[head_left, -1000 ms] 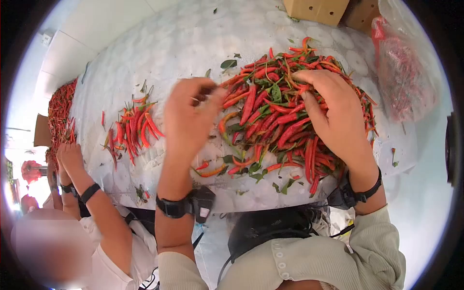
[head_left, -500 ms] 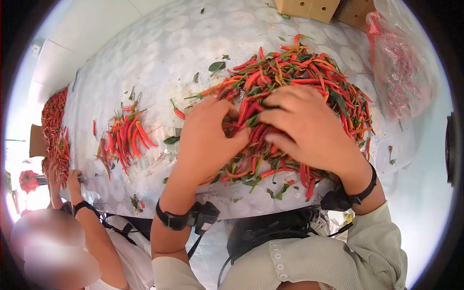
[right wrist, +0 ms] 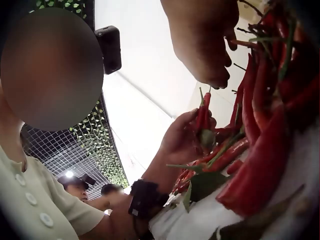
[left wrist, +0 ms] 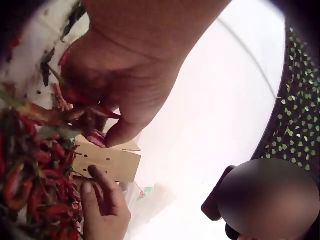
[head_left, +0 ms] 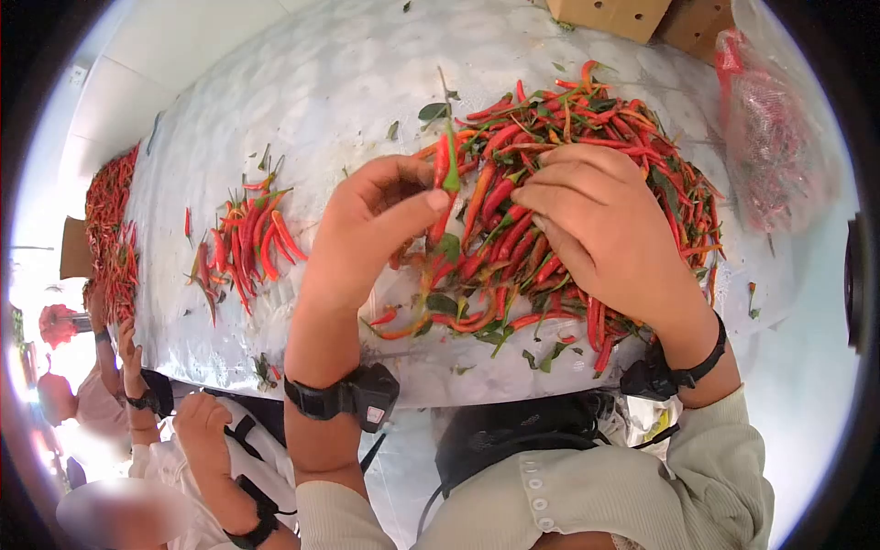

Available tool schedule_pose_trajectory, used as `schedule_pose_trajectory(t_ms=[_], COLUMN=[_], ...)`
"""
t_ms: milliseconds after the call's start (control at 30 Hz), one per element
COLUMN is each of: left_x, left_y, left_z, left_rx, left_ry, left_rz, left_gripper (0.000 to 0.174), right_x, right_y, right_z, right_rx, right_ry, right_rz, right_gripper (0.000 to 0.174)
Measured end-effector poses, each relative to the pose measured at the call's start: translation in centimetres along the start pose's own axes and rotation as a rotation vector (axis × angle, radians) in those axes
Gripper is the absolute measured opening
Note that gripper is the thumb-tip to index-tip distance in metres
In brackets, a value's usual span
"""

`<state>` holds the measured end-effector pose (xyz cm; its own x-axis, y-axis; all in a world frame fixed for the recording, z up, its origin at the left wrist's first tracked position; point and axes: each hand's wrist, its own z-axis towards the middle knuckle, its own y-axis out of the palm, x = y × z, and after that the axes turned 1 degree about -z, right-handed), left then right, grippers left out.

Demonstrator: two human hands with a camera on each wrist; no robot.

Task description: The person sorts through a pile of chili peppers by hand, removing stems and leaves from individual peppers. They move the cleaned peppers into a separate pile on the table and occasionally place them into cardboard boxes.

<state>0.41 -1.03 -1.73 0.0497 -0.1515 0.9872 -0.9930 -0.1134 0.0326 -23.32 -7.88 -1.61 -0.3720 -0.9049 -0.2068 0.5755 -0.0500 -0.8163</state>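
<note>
My left hand [head_left: 353,234] is at the left edge of a heap of red chili peppers [head_left: 513,243] on a plastic-covered table. Between its thumb and fingers it pinches red chili peppers [head_left: 442,163], one with a green stem and leaf pointing up; the left wrist view shows red tips by the thumb. My right hand [head_left: 610,225] hovers over the heap, fingers loosely bent and fingertips close to the peppers. In the left wrist view, thumb and fingers of the right hand [left wrist: 105,207] stand apart with nothing visible between them.
A smaller group of chili peppers [head_left: 247,238] lies to the left. Loose leaves [head_left: 431,112] are scattered around. A cardboard box [head_left: 610,16] and a clear plastic bag [head_left: 775,147] stand at the far right. Another person [head_left: 211,440] sits at left beside a further chili heap [head_left: 110,234].
Half a second ago both hands were close together in the heap. Now the left hand has drawn back left, holding chili peppers up; the right hand has shifted slightly right.
</note>
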Motion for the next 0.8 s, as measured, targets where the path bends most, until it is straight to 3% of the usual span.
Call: schedule_pose_trajectory(t_ms=[133,233,300,433,500,600,800], left_x=[-0.5,-1.9,-1.9,-1.3,-1.2,-0.7,-1.5], left_y=[-1.1,-2.7,-2.9,-1.9,-1.8,1.4,4.6], left_z=[0.1,0.7,0.9,0.7,0.6,0.7,1.6], left_rx=[-0.051,-0.112,-0.052,0.048,0.018,0.215,0.110], left_ry=[0.036,0.167,0.226,0.292,0.288,0.099,0.298], left_rz=[-0.201,-0.427,-0.405,-0.481,-0.375,0.237,1.138], left_gripper=[0.026,0.038,0.038,0.040,0.041,0.041,0.037], right_x=[0.0,0.2,0.2,0.4,0.3,0.0,1.0], right_y=[1.0,0.8,0.0,-0.4,0.3,0.4,-0.3], right_z=[-0.9,-1.2,-1.1,-1.2,-1.6,-1.7,-1.6], right_rx=[-0.066,-0.186,-0.263,-0.189,-0.131,-0.119,-0.122], right_ry=[0.018,0.081,0.091,0.054,0.030,0.064,0.090], right_rz=[-0.098,-0.093,-0.086,-0.056,-0.023,-0.004,-0.148], right_gripper=[0.025,0.027,0.025,0.019,0.015,0.012,0.010])
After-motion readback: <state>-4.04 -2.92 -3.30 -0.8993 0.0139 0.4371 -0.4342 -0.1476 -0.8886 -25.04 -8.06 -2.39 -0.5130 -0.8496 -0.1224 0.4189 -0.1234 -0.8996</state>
